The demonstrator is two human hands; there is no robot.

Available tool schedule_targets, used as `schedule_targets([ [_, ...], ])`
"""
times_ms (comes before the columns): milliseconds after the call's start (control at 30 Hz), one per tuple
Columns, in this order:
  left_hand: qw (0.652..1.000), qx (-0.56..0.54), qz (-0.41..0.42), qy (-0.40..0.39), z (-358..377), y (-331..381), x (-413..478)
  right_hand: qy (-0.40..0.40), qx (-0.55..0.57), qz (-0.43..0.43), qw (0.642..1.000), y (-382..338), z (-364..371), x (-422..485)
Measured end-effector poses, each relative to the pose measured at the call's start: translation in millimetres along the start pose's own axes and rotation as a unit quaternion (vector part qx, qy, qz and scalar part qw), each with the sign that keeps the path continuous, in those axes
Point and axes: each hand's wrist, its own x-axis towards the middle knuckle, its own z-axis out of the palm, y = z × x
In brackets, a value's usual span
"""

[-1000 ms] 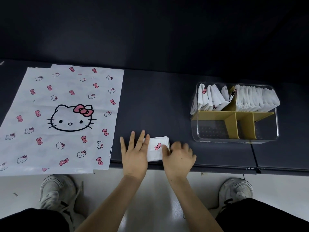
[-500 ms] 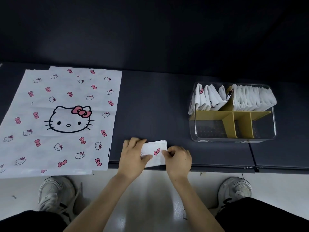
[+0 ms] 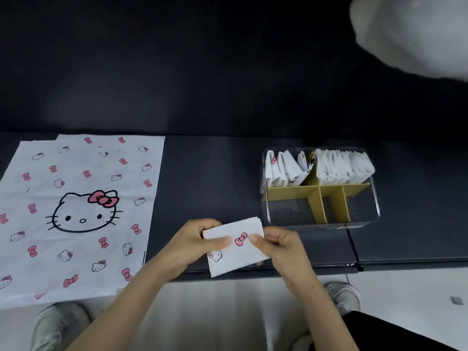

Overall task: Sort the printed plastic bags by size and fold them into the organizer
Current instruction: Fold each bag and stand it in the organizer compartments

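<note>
A folded white bag (image 3: 236, 252) with a pink bow print is held up over the table's front edge. My left hand (image 3: 195, 245) pinches its left side, thumb on top. My right hand (image 3: 281, 245) pinches its right side. To the right stands a clear organizer (image 3: 369, 214) with yellow dividers; its two back compartments hold several folded white bags (image 3: 339, 168), and its front compartments look empty. Large printed bags (image 3: 81, 209) with a cat face and pink bows lie flat and stacked on the left of the dark table (image 3: 210, 188).
The table's front edge runs just under my hands, with pale floor and my grey shoes (image 3: 59, 325) below. A blurred white shape (image 3: 415, 34) fills the top right corner. A dark wall rises behind the table.
The folded bag lay pressed on the table under both hands; both hands have since picked it up off the surface and now hold it by its sides, tilted toward me.
</note>
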Motion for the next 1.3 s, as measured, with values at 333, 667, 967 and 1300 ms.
schedule_targets([
  [333,0.850,0.346,0.302,0.258,93,67,105,0.382,-0.152,-0.113,0.905,-50,-119,4],
  [667,0.747,0.587,0.312,0.034,112,81,195,0.419,-0.227,-0.120,0.871,-59,-154,32],
  [967,0.793,0.493,0.328,0.145,88,41,175,0.377,-0.337,-0.181,0.844,-76,-127,77],
  [1300,0.800,0.443,0.362,0.183,84,30,175,0.281,-0.575,-0.146,0.755,-81,-84,142],
])
